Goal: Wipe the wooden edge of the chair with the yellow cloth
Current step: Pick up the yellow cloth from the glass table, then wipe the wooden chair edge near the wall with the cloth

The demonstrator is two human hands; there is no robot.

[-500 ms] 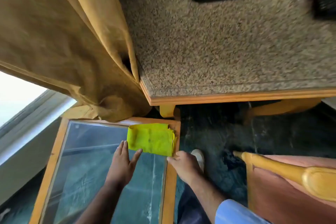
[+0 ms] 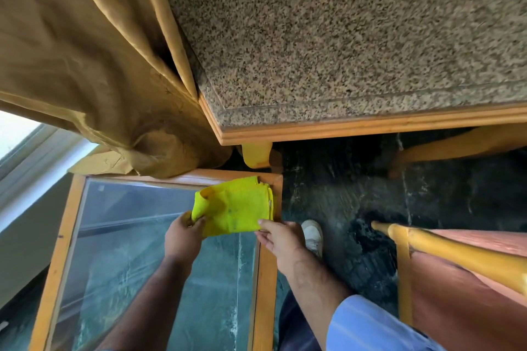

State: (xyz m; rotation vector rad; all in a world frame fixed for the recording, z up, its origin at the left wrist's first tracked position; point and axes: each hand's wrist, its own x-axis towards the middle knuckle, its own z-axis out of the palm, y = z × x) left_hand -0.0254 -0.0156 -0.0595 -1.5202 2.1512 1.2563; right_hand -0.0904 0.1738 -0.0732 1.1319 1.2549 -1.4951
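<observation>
While the yellow cloth (image 2: 235,205) lies folded on the glass table (image 2: 266,279), both hands pinch it. Left hand (image 2: 182,236) grips its 9 o'clock edge, right hand (image 2: 281,239) its 5 o'clock corner.

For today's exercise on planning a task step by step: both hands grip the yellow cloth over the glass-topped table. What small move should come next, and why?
Probably lift the yellow cloth clear and carry it right, toward the chair's wooden edge. The left hand and right hand both pinch its near edge, so it is secured, yet the chair stands apart, untouched.
</observation>
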